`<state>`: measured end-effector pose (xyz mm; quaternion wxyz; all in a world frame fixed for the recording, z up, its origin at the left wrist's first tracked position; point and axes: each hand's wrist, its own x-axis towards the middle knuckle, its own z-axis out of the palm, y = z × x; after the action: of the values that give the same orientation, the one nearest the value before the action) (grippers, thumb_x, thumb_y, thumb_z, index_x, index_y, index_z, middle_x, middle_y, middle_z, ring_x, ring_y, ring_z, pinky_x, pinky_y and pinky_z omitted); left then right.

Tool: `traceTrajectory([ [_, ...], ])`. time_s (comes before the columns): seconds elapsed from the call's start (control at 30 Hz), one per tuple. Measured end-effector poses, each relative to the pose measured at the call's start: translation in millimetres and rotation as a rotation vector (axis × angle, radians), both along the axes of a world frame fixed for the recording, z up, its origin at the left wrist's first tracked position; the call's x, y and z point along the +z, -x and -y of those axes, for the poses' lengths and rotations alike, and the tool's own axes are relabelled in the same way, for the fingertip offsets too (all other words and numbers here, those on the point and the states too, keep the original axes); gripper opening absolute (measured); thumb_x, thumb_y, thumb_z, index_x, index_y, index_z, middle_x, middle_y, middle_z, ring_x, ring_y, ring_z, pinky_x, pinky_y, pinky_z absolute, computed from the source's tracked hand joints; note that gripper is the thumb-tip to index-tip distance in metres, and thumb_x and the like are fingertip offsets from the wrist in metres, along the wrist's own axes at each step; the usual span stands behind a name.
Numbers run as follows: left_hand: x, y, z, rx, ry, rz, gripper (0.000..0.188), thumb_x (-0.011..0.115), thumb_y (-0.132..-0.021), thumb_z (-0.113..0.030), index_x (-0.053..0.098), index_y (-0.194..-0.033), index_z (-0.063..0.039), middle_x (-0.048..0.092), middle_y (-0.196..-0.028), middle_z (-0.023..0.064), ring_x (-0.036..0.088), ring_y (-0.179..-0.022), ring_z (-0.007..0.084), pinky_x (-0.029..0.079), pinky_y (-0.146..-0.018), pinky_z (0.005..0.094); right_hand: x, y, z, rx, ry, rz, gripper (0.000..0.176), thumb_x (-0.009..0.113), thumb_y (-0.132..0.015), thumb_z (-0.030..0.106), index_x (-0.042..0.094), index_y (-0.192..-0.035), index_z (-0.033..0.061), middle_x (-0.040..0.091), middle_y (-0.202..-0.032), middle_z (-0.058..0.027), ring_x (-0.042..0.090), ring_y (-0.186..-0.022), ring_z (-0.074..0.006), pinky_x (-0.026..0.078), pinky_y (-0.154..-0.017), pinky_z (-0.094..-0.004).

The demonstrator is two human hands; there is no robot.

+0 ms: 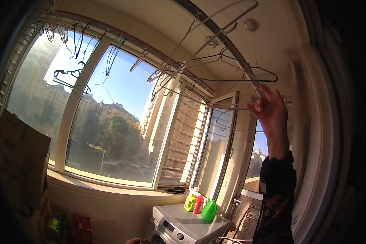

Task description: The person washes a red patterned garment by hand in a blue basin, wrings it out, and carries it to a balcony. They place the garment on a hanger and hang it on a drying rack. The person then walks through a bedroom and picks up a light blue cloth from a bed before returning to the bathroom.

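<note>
My right hand (270,106) is raised at the right, just below the far end of the dark ceiling-hung drying rail (224,38). Its thumb and some fingers are curled, two fingers point up, and thin hanger wires meet it. Whether it grips one is unclear. A dark hanger (225,80) and a pale wire hanger (198,58) hang from the rail, left of this hand. Only a sliver of my left hand (133,241) shows at the bottom edge, beside a small brownish thing; its grip is hidden.
Several hangers (79,41) line a second rail along the windows. A washing machine (186,218) carries a green watering can (209,210), a yellow-green bottle (189,202) and a red bottle (198,204). Dark footwear (177,190) lies on the sill. Cardboard (21,161) stands left.
</note>
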<state>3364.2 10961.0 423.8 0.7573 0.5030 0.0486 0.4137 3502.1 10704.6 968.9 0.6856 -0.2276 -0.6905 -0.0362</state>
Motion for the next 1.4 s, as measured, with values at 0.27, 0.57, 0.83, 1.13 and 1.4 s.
traceTrajectory([
  [0.27, -10.6, 3.9, -7.7, 0.02, -0.009, 0.02, 0.013, 0.057, -0.079, 0.01, 0.061, -0.085, -0.001, 0.064, -0.086, 0.0034, 0.059, -0.081, 0.0125, 0.048, -0.08, 0.0259, 2.2, -21.7, -25.1, -0.071, 0.121, -0.056, 0.025, 0.048, -0.09, 0.016, 0.056, -0.108, -0.0004, 0.036, -0.053, 0.0037, 0.03, -0.041, -0.0078, 0.046, -0.064, -0.0349],
  [0.57, -26.9, -5.2, -16.9, 0.013, 0.001, 0.028, 0.017, 0.051, -0.083, 0.005, 0.062, -0.096, 0.004, 0.067, -0.081, 0.013, 0.066, -0.072, 0.0233, 0.054, -0.068, 0.0331, -16.6, -8.1, -75.3, -0.203, -0.165, -0.008, 0.017, 0.047, -0.094, 0.021, 0.049, -0.08, 0.0119, 0.025, -0.051, 0.005, 0.022, -0.044, -0.0078, 0.034, -0.055, -0.0289],
  [0.83, -15.1, 3.8, -6.1, 0.012, 0.054, 0.018, 0.016, 0.05, -0.084, 0.003, 0.061, -0.095, 0.003, 0.066, -0.081, 0.0143, 0.066, -0.07, 0.0245, 0.055, -0.065, 0.0348, -28.5, -7.0, -83.0, -0.178, -0.224, -0.029, 0.019, 0.047, -0.094, 0.021, 0.048, -0.078, 0.0122, 0.025, -0.052, 0.0045, 0.022, -0.046, -0.0078, 0.034, -0.056, -0.0289],
  [1.13, -15.2, 5.9, -0.2, -0.007, 0.103, -0.002, 0.015, 0.05, -0.084, 0.003, 0.06, -0.095, 0.002, 0.066, -0.08, 0.0147, 0.066, -0.069, 0.025, 0.055, -0.064, 0.0352, -37.3, -16.5, -91.4, -0.197, -0.31, -0.033, 0.019, 0.045, -0.097, 0.024, 0.049, -0.083, 0.0113, 0.027, -0.053, 0.0048, 0.023, -0.047, -0.007, 0.035, -0.057, -0.0283],
  [1.4, -24.2, -1.3, -0.7, -0.004, 0.065, 0.014, 0.015, 0.05, -0.084, 0.003, 0.061, -0.094, 0.002, 0.066, -0.078, 0.014, 0.065, -0.067, 0.0245, 0.054, -0.063, 0.034, -35.5, -24.8, -88.3, -0.245, -0.336, -0.028, 0.019, 0.043, -0.098, 0.022, 0.05, -0.085, 0.0098, 0.028, -0.053, 0.0046, 0.024, -0.046, -0.0065, 0.036, -0.055, -0.0275],
])
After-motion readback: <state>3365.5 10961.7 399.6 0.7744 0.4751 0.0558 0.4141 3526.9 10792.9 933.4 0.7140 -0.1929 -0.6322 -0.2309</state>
